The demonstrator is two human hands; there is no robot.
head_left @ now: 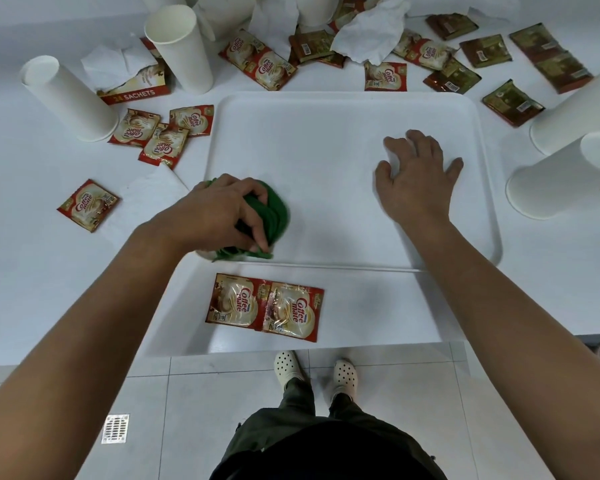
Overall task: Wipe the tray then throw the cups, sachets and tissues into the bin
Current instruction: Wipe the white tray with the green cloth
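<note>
A white tray [326,109] lies on the white counter in front of me. My left hand [215,213] grips a bunched green cloth [274,213] pressed on the tray's near left corner. My right hand [416,174] rests flat, fingers spread, on the tray's right side. Red and cream sachets [264,306] lie joined in a pair at the counter's front edge; more sachets [160,136] are scattered left of the tray. White paper cups [181,46] stand or lie around the tray. Crumpled tissues [368,32] sit at the back.
Brown sachets [548,57] litter the back right. A sachet box [136,88] with tissue on it sits at the back left. Two cups [561,174] lie on the right. Tiled floor with a drain [115,428] lies below the counter edge. No bin is visible.
</note>
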